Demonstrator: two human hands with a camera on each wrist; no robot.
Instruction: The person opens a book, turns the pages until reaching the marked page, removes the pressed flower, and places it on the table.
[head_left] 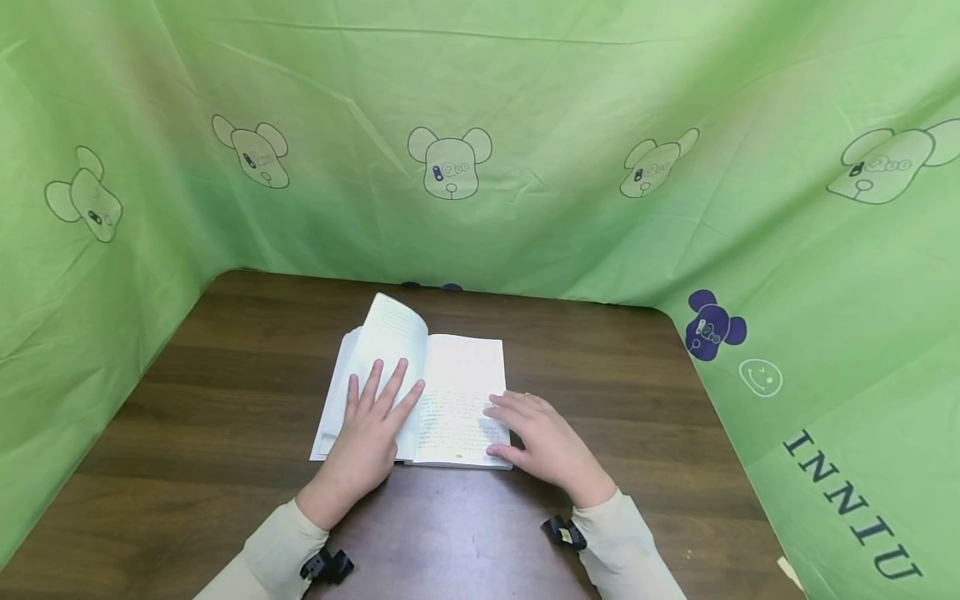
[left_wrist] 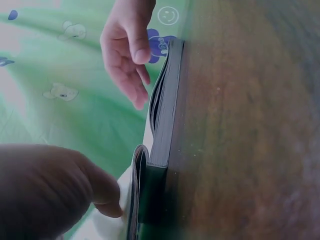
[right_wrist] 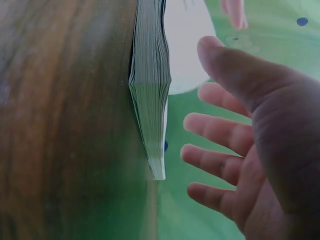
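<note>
Left grip [head_left: 367,440] is released in the head view, its straight fingers spread over the left side of an open book [head_left: 461,367] lying on the counter [head_left: 622,375]; a leaf [head_left: 392,333] bows up beyond them. Right grip [head_left: 546,440] is released too, relaxed fingertips at the right page's outer edge. A flat palm sliding outward from the spine would likely settle that leaf uncreased. In the left wrist view, the thumb lies at the bent leaves [left_wrist: 134,190]; light pressure seems wise. In the right wrist view, parted fingers clasp nothing near the page block [right_wrist: 151,50]; steadying it gently should prevent creeping.
</note>
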